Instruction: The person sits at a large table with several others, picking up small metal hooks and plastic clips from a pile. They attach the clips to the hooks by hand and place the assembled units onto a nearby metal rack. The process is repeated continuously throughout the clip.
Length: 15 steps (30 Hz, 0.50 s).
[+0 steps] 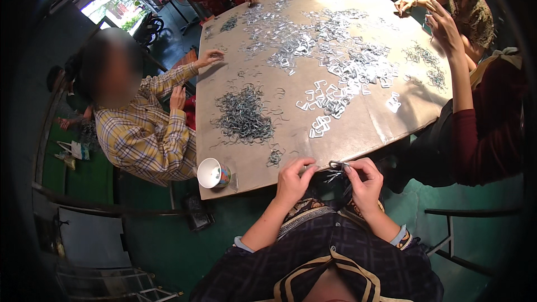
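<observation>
Both my hands are at the near edge of the table (pixel 358 146). My right hand (pixel 366 185) pinches a bent metal clip (pixel 338 164) between thumb and fingers, and several thin metal prongs (pixel 334 176) hang below it. Just left of it, my left hand (pixel 293 182) has curled fingers with the thumb against them; what they hold, if anything, is too small to make out. Beyond my left hand is a small cluster of thin wire pieces (pixel 274 157). Several flat silver metal clips (pixel 320 127) lie beyond the gap between my hands.
A large heap of dark curved wire pieces (pixel 243 116) lies on the left, with silver metal clips (pixel 355 70) spread across the middle. A paper cup (pixel 211 173) stands at the near left corner. Co-workers sit around, one in a plaid shirt (pixel 140 134), one in dark red sleeves (pixel 475 140).
</observation>
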### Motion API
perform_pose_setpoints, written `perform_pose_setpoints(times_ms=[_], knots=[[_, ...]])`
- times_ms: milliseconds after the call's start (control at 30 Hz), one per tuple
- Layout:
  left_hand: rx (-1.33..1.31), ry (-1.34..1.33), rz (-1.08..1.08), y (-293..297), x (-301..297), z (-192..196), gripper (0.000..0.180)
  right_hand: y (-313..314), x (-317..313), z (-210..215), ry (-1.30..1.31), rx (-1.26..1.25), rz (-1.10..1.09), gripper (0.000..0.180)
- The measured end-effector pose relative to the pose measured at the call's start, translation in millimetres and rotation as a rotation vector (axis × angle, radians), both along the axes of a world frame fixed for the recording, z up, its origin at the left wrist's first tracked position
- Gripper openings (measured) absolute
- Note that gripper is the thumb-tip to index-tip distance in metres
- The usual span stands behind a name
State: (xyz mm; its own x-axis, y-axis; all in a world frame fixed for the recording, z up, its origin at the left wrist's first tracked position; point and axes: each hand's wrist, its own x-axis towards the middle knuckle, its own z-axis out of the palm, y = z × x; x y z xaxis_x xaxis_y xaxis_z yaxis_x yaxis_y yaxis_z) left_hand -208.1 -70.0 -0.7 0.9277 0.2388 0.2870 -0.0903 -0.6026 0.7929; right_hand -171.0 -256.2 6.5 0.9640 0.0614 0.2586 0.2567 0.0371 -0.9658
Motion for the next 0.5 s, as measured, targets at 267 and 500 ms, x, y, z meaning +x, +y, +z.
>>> perform_pose_setpoints(times_ms=[267,500], knots=[[0.431,0.256,0.4,84,13,-53,0.025,-5,-2,-5,-0.047,-0.015,0.032,0.006],[0.099,0.152,0.194,77,38,-40,0.014,-5,-8,-4,-0.087,-0.11,0.043,0.008]])
